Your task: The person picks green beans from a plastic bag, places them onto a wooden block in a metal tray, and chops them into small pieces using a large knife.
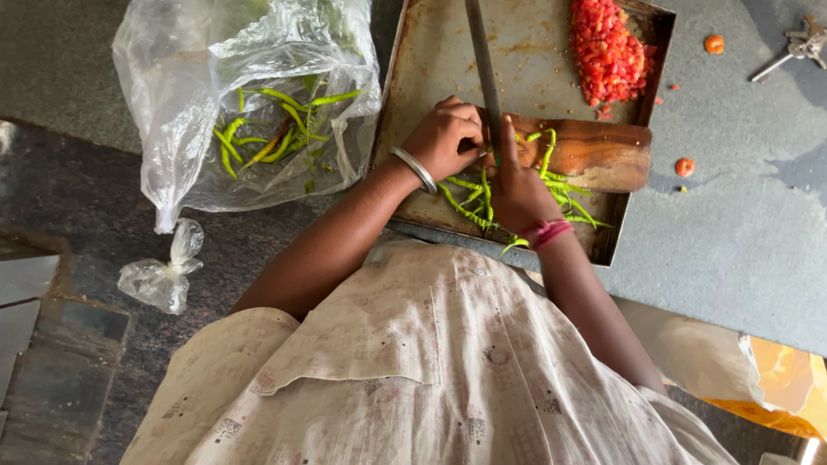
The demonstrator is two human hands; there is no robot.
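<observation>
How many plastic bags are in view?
2: a large clear bag holding green chillies left of the metal tray, and a small knotted bag below it.

Soft daylight (sharp, mild edge distortion)

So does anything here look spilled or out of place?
Yes: two stray tomato bits lie on the grey surface outside the metal tray, and a bunch of keys sits near the food.

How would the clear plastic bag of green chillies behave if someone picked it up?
The plastic bag looks thin and crumpled, so it would probably flop and sag. It holds only a few green chillies, so it is likely light. Its mouth seems open; they might spill.
</observation>
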